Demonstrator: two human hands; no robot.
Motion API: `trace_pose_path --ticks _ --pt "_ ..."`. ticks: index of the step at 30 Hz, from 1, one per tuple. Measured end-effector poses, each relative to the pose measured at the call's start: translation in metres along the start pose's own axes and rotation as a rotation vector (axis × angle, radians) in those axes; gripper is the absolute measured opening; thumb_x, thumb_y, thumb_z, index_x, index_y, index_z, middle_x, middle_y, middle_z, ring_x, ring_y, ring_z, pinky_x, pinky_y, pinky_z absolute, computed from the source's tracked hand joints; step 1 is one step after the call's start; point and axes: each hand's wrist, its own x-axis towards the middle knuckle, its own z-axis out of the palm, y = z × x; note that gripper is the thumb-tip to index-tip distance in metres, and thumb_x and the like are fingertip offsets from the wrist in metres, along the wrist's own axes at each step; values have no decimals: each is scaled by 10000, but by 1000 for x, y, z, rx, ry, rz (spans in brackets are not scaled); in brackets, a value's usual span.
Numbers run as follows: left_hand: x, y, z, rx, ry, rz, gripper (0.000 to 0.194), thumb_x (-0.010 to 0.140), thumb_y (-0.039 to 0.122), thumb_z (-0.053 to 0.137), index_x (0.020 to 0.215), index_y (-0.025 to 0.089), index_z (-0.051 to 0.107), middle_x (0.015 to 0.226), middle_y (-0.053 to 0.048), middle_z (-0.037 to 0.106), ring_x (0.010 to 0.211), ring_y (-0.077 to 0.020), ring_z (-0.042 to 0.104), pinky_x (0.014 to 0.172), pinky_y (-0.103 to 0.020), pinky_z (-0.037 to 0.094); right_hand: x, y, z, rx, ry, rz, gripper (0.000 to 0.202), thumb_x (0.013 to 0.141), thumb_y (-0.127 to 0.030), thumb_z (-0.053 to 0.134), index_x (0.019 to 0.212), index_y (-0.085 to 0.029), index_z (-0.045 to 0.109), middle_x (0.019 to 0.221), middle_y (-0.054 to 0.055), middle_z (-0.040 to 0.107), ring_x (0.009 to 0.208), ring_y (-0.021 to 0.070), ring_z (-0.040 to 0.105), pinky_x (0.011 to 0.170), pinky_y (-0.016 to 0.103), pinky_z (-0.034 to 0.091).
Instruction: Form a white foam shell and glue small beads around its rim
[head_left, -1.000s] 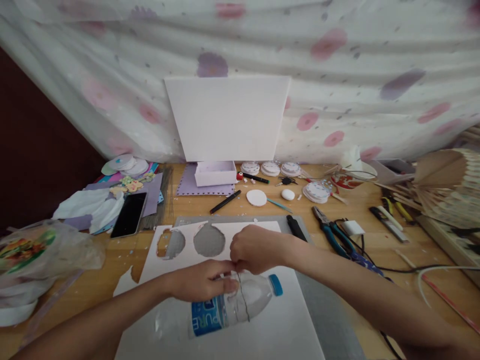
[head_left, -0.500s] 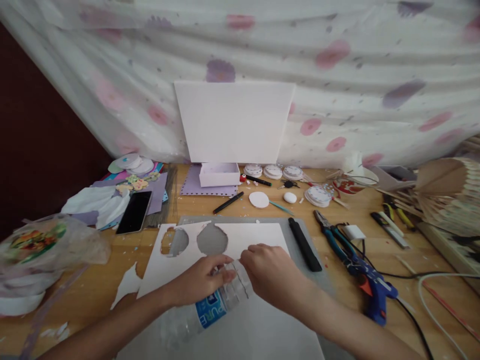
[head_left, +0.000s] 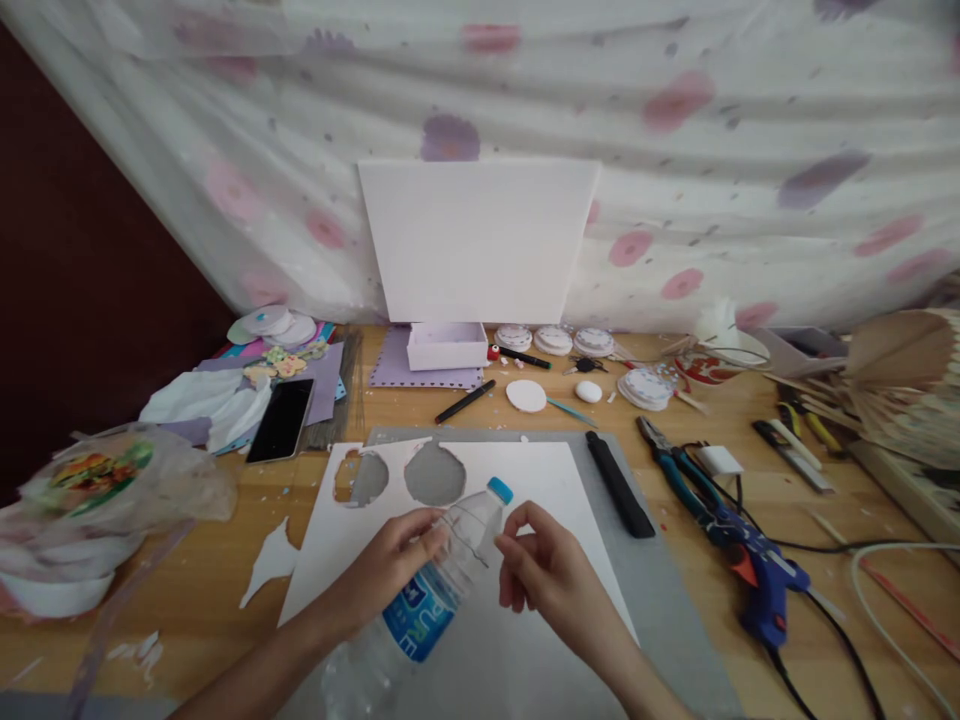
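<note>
A clear plastic bottle (head_left: 424, 607) with a blue label and a blue cap (head_left: 499, 490) lies tilted over a white board (head_left: 517, 470), cap end up and to the right. My left hand (head_left: 397, 555) is wrapped round its upper part, above the label. Thin dark lines run across the bottle's shoulder; whether they are drawn or a thread I cannot tell. Just right of the neck, my right hand (head_left: 544, 560) is closed in a pinch, slightly apart from the bottle. Anything between its fingertips is too small to make out. Two round holes are cut in the board's far edge.
A grey mat (head_left: 675, 620) lies under the board. To the right are a black marker-like stick (head_left: 619, 485), pliers (head_left: 675, 465) and a blue glue gun (head_left: 765, 580) with cords. A phone (head_left: 281, 422) and a plastic bag (head_left: 127, 480) sit left. A white panel (head_left: 480, 240) stands behind.
My right hand has come off the bottle's top and moved down and right, uncovering the blue cap. My left hand still grips the bottle. The view has shifted slightly.
</note>
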Motion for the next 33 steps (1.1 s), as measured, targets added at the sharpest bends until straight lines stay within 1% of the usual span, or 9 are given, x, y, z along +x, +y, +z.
trace_pose_path --ticks 3,5,8,11,16,19,23,28,33 --pt "-9 4 1 -115 -19 25 397 831 452 581 1127 195 647 1064 -55 672 997 -230 574 872 -289 426 2 11 1 223 12 36 355 770 -504 626 786 -221 413 595 -42 565 488 100 460 454 210 339" --pt "-15 4 1 -190 -32 21 390 829 445 591 1117 189 650 1053 -58 675 1000 -233 577 873 -293 429 3 13 0 335 -6 17 344 726 -452 696 869 -210 498 809 5 614 699 134 552 597 243 424" --pt "-21 -3 2 -309 -88 -2 381 840 439 584 1112 181 648 1028 -64 681 970 -228 593 854 -300 441 3 10 2 503 -178 -42 461 718 -406 713 1109 -225 550 1152 69 595 1072 222 534 910 355 395" --pt "-24 -11 5 -447 -125 -35 360 823 426 612 1073 174 667 953 -62 694 882 -208 620 809 -288 456 4 6 5 641 -336 -53 625 676 -399 741 1236 -227 525 1318 100 517 1210 273 469 1012 413 325" --pt "-24 -16 14 -638 -54 -154 265 761 400 689 880 164 705 831 -49 699 771 -173 624 759 -268 465 7 7 8 723 -408 -95 635 653 -389 753 1226 -215 541 1305 133 533 1189 298 499 1014 464 333" --pt "-21 -17 18 -676 -86 -157 252 758 394 692 761 142 692 759 -42 686 703 -155 611 701 -249 459 9 11 7 720 -389 -102 621 639 -390 761 1195 -218 546 1262 131 558 1166 298 516 977 456 375" --pt "-16 -23 20 -715 -78 -167 240 743 386 709 766 147 697 663 -14 653 653 -138 597 680 -236 449 11 15 5 721 -362 -97 642 627 -388 768 1199 -220 529 1237 128 565 1161 289 518 946 431 404" --pt "-6 -21 20 -727 -42 -196 242 682 352 760 747 129 693 677 -32 674 658 -150 609 691 -245 451 16 14 7 758 -331 -106 567 661 -385 746 1162 -203 553 1234 130 568 1140 277 533 969 431 388" --pt "3 -16 19 -757 -117 -149 233 704 319 740 782 101 710 727 -66 703 665 -155 621 664 -237 432 22 12 10 772 -295 -119 525 693 -367 724 1163 -200 563 1196 119 596 1105 261 556 980 429 382"
